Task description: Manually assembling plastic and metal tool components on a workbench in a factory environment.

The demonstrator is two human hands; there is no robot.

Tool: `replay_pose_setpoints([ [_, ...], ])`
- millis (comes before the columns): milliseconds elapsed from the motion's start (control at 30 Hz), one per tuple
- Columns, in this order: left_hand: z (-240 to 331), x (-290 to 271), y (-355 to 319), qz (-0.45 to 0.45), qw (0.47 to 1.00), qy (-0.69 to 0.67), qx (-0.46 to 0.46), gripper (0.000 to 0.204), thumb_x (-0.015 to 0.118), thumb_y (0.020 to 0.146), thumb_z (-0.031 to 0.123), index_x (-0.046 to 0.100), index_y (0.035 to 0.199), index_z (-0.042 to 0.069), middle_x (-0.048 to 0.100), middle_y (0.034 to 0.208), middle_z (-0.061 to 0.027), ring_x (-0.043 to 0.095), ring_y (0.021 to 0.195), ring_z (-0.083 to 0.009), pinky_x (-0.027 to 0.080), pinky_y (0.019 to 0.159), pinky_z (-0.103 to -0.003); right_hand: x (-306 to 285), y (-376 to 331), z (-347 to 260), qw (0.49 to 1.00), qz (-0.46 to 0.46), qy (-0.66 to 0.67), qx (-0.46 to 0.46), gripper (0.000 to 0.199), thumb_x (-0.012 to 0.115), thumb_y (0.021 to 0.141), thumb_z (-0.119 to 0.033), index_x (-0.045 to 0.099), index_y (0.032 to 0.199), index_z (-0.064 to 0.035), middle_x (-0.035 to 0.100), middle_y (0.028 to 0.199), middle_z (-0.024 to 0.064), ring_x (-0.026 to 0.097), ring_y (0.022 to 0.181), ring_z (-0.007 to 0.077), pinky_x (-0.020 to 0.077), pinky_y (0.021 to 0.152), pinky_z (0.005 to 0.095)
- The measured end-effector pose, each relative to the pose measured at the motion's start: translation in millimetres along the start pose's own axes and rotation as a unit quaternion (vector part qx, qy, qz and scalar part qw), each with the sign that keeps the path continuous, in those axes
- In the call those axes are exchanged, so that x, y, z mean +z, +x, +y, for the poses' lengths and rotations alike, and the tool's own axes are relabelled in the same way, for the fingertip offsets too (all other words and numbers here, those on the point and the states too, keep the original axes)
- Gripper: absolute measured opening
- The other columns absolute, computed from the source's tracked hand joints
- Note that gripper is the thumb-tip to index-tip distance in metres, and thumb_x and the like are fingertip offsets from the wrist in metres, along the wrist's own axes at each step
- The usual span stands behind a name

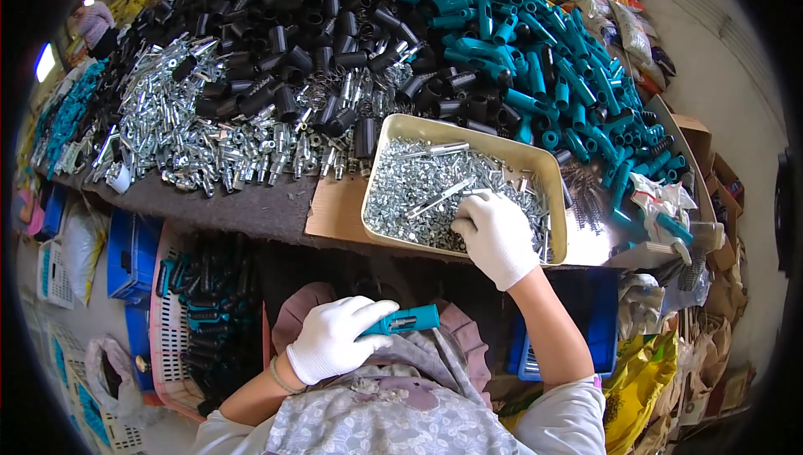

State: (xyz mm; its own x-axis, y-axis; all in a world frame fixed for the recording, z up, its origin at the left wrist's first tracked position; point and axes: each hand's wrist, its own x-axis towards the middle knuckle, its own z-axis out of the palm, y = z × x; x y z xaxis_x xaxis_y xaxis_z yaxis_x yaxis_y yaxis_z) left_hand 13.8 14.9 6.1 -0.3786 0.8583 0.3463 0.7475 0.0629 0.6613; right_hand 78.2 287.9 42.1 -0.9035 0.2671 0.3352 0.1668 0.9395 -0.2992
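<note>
The teal housing [425, 317] lay within the left hand [335, 338], its fingers wrapped round one end while the other end stuck out to their right. A metal part [405, 323] showed in the slot of that housing, so the piece looked begun, though whether it lacked anything could not be judged. The right hand [499, 242] reached into the cream tray [410, 240], its fingers bent down among the small metal bits [397, 191]; whether they pinched one could not be told, as the tips were hidden by the glove and the bits. Much loose stock remained: teal housings [535, 70] heaped beyond the right fingers, black tubes [326, 20] farther off to their left, and silver parts [167, 112] ahead and to the left of the left fingers, all on the worktop [259, 208]. Well to the left of the left fingers, a pink basket [167, 346] held teal-and-black pieces [209, 313] that seemed further along than the one in hand. That basket's contents were dim and partly in shadow, the left palm covered the near end of the housing, and the far heaps ran small and bent toward the dark rim.
</note>
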Motion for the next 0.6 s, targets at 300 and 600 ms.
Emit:
replay_pose_setpoints([
  [300,-4,-12,6,0.028,0.996,0.059,0.056,0.058,0.085,0.065,0.018,0.066,0.119,0.004,0.068,0.091,-0.0116,0.067,0.078,-0.0299,0.054,0.07,-0.037,-21,-15,-24,0.969,0.018,0.243,0.032,0.014,0.071,0.084,-0.014,0.071,0.092,-0.0034,0.07,0.084,0.0143,0.069,0.08,0.0296,0.0546,0.074,0.0378],
  [600,8,-13,11,-0.001,0.989,0.122,0.087,0.081,0.079,0.071,0.022,0.049,0.144,0.006,0.058,0.074,-0.0049,0.06,0.068,-0.0228,0.049,0.061,-0.035,5,-51,-64,0.952,-0.159,0.24,-0.108,0.015,0.07,0.084,-0.02,0.066,0.085,-0.0059,0.063,0.08,0.0119,0.064,0.079,0.0337,0.0513,0.071,0.0422],
])
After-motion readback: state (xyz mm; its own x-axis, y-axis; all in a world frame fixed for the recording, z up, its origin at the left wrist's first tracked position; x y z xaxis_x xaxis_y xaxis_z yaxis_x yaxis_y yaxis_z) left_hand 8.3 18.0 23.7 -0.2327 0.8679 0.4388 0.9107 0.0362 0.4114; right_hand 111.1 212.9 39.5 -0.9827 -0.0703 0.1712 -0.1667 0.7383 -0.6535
